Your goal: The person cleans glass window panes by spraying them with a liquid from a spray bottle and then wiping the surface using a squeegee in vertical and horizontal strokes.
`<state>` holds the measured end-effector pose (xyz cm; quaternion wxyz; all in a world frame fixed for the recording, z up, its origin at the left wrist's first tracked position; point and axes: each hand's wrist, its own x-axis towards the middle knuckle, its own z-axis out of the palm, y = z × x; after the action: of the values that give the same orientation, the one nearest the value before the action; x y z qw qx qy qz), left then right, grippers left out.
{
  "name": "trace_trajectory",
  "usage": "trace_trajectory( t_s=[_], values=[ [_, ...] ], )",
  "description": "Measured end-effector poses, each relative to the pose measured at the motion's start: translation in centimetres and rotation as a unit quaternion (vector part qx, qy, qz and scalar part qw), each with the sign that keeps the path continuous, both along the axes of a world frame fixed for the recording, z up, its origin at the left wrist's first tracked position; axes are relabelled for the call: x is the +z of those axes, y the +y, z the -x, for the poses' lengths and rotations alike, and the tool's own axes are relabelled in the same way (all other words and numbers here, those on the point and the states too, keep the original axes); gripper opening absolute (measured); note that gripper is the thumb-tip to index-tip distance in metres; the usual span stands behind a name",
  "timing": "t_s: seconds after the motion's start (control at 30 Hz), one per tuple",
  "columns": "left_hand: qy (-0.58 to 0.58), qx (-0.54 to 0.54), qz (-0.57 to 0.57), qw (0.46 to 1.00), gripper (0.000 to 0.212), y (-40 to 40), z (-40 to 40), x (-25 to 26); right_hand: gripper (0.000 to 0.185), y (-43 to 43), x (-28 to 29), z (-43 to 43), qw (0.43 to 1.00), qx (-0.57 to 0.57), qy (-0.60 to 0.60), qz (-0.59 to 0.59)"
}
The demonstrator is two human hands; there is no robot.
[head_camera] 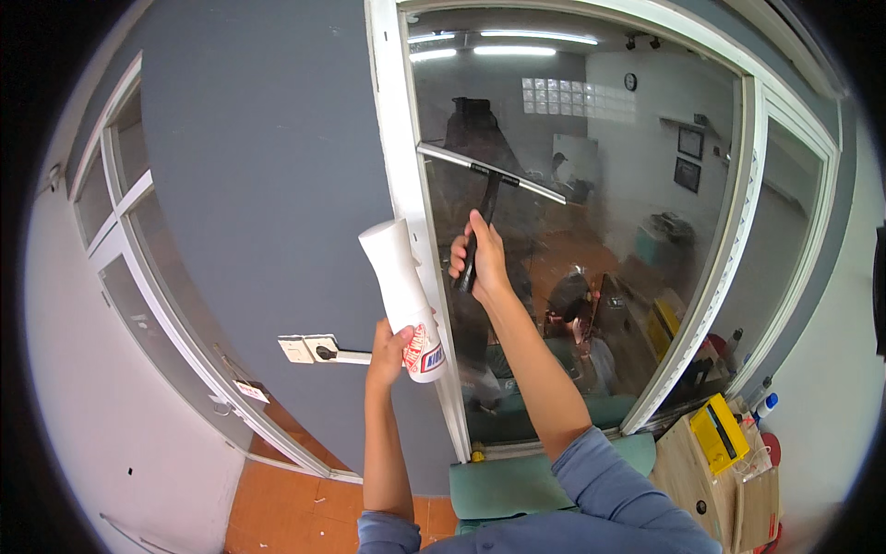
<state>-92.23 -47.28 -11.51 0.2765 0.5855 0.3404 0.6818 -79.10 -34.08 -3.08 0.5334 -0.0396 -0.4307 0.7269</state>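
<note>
My right hand (486, 257) grips the black handle of a window squeegee (490, 190). The squeegee's metal blade slants down to the right across a large window pane (623, 228), its left end beside the white window frame (389, 111). Whether the rubber edge presses on the glass cannot be made out. In my left hand (389, 350) is a white spray bottle (398, 277) with red and blue print on its lower part. The bottle tilts to the left, its top in front of the grey wall (277, 173) and the frame. Reflections cover much of the pane.
Below the window stands a green padded seat (512, 488). To its right, a wooden table (678, 471) bears a yellow case (720, 433) and a blue-capped bottle (767, 407). A wall socket (308, 348) with a plug sits left of my left hand. A white-framed glass door (152, 277) is at far left.
</note>
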Motion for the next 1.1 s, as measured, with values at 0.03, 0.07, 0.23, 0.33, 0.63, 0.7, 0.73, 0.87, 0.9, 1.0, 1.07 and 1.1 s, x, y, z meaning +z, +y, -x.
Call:
trace_trajectory(
  t_s=[0.03,0.07,0.23,0.33,0.63,0.7,0.73,0.87,0.9,1.0,1.07,1.1],
  values=[
    [0.001,-0.013,-0.002,1.0,0.044,0.1,-0.1,0.1,0.035,0.2,-1.3,-1.0,1.0,0.012,-0.019,-0.001],
    [0.003,-0.012,0.008,1.0,0.044,0.1,-0.1,0.1,0.036,0.6,-2.8,-2.0,0.999,0.024,-0.037,-0.002],
    [0.034,0.034,0.004,0.999,0.068,0.2,-1.3,1.0,0.045,2.3,-6.3,-8.1,0.976,-0.034,-0.21,-0.037],
    [0.031,0.023,0.006,0.999,0.068,0.1,-1.3,1.4,0.042,3.4,-4.1,-10.9,0.921,-0.138,-0.345,-0.114],
    [0.04,0.026,0.003,0.999,0.065,-0.3,-1.0,1.8,0.037,1.3,9.9,-8.6,0.509,-0.465,-0.486,-0.538],
    [0.044,0.032,0.003,0.999,0.064,-0.3,-0.9,1.7,0.036,1.2,11.7,-6.9,0.468,-0.459,-0.507,-0.56],
    [0.047,0.034,0.002,0.998,0.064,-0.4,-0.9,1.7,0.028,1.1,12.1,-6.3,0.444,-0.454,-0.511,-0.579],
    [0.021,0.029,-0.003,0.999,0.044,-1.6,-0.5,1.3,0.045,2.4,11.3,-4.6,0.377,-0.437,-0.463,-0.672],
    [0.017,0.032,0.003,0.999,0.044,-1.6,-0.7,1.2,0.052,2.8,10.9,-4.6,0.346,-0.447,-0.446,-0.694],
    [0.012,0.034,0.011,0.999,0.044,-0.9,-1.4,0.7,0.064,4.1,10.6,-5.2,0.325,-0.435,-0.451,-0.709],
    [0.018,0.029,0.016,0.999,0.044,-0.2,-1.8,0.3,0.064,4.4,10.8,-5.5,0.332,-0.427,-0.447,-0.713],
    [0.028,0.025,0.021,0.999,0.045,0.2,-2.1,0.3,0.062,4.6,10.8,-5.7,0.334,-0.43,-0.433,-0.718]
  ],
)
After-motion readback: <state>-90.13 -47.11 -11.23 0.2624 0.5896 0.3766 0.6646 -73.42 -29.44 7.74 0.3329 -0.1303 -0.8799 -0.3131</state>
